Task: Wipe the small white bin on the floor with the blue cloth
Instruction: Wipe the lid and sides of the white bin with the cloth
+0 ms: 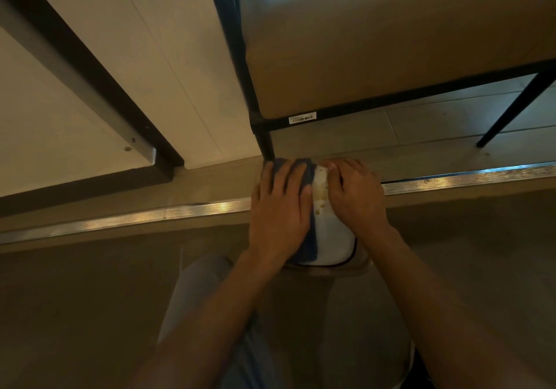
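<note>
Pressing the blue cloth (304,178) flat, the left hand (278,208) covers the bin (334,238); right hand (355,196) grips it.

Small white bin (332,238) sits on floor, seen from above, between both hands. Left hand (279,208) lies flat on blue cloth (305,245), fingers straight, pressing cloth against left side of bin. Right hand (355,196) rests on right side of bin, fingers bent over far edge. Brownish stains visible on bin top between hands. Black metal table leg (264,145) just beyond cloth. Metal floor strip (469,179) runs across, passing under bin. Barcode label (301,118) on table frame.
</note>
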Motion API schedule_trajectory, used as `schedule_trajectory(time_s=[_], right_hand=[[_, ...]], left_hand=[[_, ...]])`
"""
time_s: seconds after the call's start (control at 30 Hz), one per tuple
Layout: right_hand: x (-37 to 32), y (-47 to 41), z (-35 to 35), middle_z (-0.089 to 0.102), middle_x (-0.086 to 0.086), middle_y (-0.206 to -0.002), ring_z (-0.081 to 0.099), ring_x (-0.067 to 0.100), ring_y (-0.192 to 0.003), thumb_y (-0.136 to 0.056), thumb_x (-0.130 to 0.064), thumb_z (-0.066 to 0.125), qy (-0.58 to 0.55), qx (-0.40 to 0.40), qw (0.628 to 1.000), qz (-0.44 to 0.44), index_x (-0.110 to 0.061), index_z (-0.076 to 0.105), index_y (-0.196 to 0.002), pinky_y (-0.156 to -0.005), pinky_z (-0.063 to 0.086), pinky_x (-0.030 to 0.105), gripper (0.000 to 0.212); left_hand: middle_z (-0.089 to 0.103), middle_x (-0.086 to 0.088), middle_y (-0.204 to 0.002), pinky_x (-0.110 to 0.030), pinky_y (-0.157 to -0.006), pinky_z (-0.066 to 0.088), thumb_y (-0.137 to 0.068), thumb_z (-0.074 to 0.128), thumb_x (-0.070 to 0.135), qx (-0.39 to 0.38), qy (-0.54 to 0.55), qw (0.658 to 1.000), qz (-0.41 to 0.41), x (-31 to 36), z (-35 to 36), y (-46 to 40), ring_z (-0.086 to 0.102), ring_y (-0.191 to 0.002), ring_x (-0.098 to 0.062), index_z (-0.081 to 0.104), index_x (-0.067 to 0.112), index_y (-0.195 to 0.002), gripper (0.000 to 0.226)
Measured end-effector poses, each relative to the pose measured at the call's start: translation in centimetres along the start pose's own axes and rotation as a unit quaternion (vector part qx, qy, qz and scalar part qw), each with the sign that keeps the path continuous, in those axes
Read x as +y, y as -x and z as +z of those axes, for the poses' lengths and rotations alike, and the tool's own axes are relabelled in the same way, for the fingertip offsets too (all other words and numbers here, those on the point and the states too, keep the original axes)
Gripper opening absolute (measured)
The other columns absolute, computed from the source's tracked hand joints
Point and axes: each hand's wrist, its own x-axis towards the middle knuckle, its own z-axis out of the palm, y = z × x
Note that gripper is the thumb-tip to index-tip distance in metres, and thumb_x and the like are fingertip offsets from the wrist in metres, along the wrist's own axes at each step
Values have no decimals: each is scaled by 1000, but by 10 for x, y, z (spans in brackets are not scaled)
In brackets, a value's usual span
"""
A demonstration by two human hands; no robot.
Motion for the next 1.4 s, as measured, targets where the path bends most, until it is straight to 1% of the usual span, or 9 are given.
schedule_trajectory(time_s=[0.13,0.27,0.37,0.57,0.7,0.8,1.03,1.23,1.4], right_hand=[[-1,-1,0,70,4,-106,62,21,-96,-101,-30,33,-4,-6,1000,-4,-16,68,-110,-82,50,39,39],[0,-1,0,69,4,-107,60,20,-96,-100,-30,31,-7,-7,1000,-2,-16,68,-111,-84,48,37,41],[0,-1,2,70,4,-102,61,20,-91,-99,-30,30,-7,0,1000,0,-16,69,-108,-81,50,40,42],[-2,1,2,70,4,-103,61,20,-94,-99,-28,33,-21,13,1000,-4,-16,69,-109,-81,52,42,39],[-4,0,-1,69,5,-104,60,19,-94,-100,-29,33,-19,-1,1000,-6,-15,68,-111,-83,51,40,39],[-5,-1,-3,70,7,-100,62,21,-91,-99,-24,37,-15,5,1000,0,-13,69,-108,-79,49,36,34],[-5,1,-1,70,6,-101,63,21,-92,-100,-25,38,-17,8,1000,-4,-13,69,-108,-82,53,42,34],[-9,1,-1,70,8,-100,62,22,-91,-99,-23,39,-8,15,1000,1,-12,69,-106,-80,51,40,34],[-10,0,-3,70,9,-94,62,24,-85,-97,-20,41,-3,26,1000,6,-10,70,-100,-74,51,38,31]], left_hand=[[19,-6,-167,-51,-125,13,-109,20,44,-32,-15,995,94,-21,-1,40,10,-156,-29,25,19,-158,55],[42,-4,-152,-40,-116,35,-107,27,44,-11,170,981,-96,-17,-7,-12,42,-138,-23,43,29,-144,43],[51,-3,-142,-43,-104,47,-101,16,51,-22,117,984,-136,-5,-4,-36,53,-124,-23,50,28,-139,55],[18,-1,-167,-35,-126,6,-107,28,45,36,27,999,8,-2,5,46,8,-156,-27,25,25,-157,53],[39,-3,-155,-35,-114,35,-107,32,44,15,177,978,-110,-12,-6,3,42,-139,-22,36,29,-149,45],[55,-6,-135,-32,-93,44,-108,27,40,-23,132,977,-163,-6,-7,-40,57,-114,-20,50,24,-136,40],[31,-5,-162,-38,-125,14,-107,28,45,19,56,998,23,-13,-3,22,18,-154,-27,39,19,-151,52],[58,-4,-133,-37,-100,45,-107,32,43,-30,171,971,-164,-16,-9,-40,57,-118,-23,52,27,-135,38],[46,-7,-149,-43,-113,38,-107,25,44,-11,47,997,-60,-3,-6,-19,45,-135,-28,45,22,-145,49]])
